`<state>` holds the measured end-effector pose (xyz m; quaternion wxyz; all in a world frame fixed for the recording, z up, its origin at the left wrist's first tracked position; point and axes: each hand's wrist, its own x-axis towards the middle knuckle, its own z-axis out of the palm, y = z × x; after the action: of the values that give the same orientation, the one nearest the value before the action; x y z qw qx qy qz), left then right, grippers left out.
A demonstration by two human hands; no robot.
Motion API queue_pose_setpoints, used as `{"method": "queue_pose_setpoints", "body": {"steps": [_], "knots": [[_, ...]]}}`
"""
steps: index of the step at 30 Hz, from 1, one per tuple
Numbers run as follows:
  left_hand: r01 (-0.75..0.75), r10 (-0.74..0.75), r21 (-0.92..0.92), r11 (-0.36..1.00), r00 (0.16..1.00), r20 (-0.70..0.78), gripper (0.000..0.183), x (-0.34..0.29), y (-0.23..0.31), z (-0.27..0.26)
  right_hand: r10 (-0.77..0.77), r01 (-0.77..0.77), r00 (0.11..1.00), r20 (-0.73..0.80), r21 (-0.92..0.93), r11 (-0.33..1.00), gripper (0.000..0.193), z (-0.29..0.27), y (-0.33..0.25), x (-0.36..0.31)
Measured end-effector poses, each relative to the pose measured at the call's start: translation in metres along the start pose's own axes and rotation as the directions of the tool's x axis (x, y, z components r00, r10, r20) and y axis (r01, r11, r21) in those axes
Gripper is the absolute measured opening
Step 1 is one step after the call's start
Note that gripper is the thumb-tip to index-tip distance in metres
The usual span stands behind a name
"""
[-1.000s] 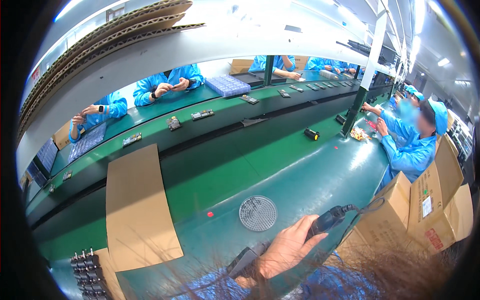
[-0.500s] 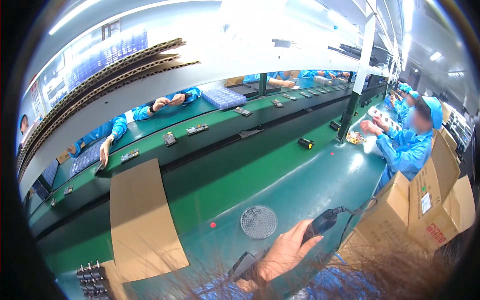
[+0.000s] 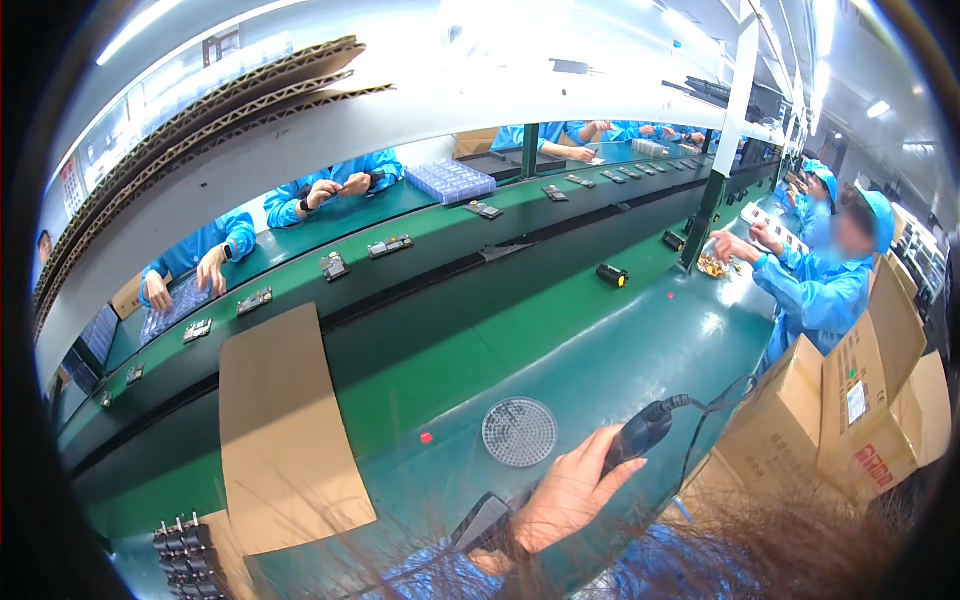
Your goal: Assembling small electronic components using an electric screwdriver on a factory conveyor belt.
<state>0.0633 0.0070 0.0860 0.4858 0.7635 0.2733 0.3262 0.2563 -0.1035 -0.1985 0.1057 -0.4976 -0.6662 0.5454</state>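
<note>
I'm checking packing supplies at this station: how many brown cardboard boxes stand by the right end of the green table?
3: the nearest brown cardboard box at the table's corner, a taller one behind it beside the seated worker, and one at the far right. More may be hidden behind them.

Your right hand (image 3: 570,492): black handheld tool (image 3: 640,435) | left of it: grey round mesh disc (image 3: 519,432) | farther left: plain brown cardboard sheet (image 3: 285,425) | beneath: green bench (image 3: 620,340)
</note>
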Motion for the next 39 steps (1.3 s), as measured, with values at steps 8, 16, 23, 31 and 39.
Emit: {"method": "queue_pose_setpoints", "body": {"steps": [8, 16, 23, 31, 39], "knots": [[0.044, -0.045, 0.029, 0.999, 0.997, 0.055, 0.05, 0.003, -0.002, 0.0, -0.005, 0.005, 1.0, -0.002, -0.002, 1.0, 0.043, 0.005, 0.005, -0.008], [-0.015, 0.015, 0.029, 0.999, 1.0, 0.01, 0.049, 0.002, -0.01, 0.003, -0.017, 0.017, 1.0, -0.025, 0.0, 1.0, 0.044, 0.019, 0.007, -0.02], [-0.05, 0.051, 0.042, 0.998, 0.999, -0.018, 0.048, 0.001, -0.022, 0.005, -0.034, 0.034, 0.999, -0.038, 0.024, 0.999, 0.045, 0.027, 0.027, -0.031], [-0.01, 0.006, 0.101, 0.995, 0.999, 0.038, 0.046, -0.002, -0.014, 0.012, 0.109, -0.106, 0.967, 0.232, -0.026, 0.994, 0.05, -0.034, -0.117, -0.117], [-0.109, 0.104, 0.18, 0.978, 0.994, 0.039, 0.038, -0.01, -0.016, 0.024, -0.064, 0.324, 0.894, -0.443, 0.542, 0.775, 0.023, -0.072, -0.19, -0.147]]}}
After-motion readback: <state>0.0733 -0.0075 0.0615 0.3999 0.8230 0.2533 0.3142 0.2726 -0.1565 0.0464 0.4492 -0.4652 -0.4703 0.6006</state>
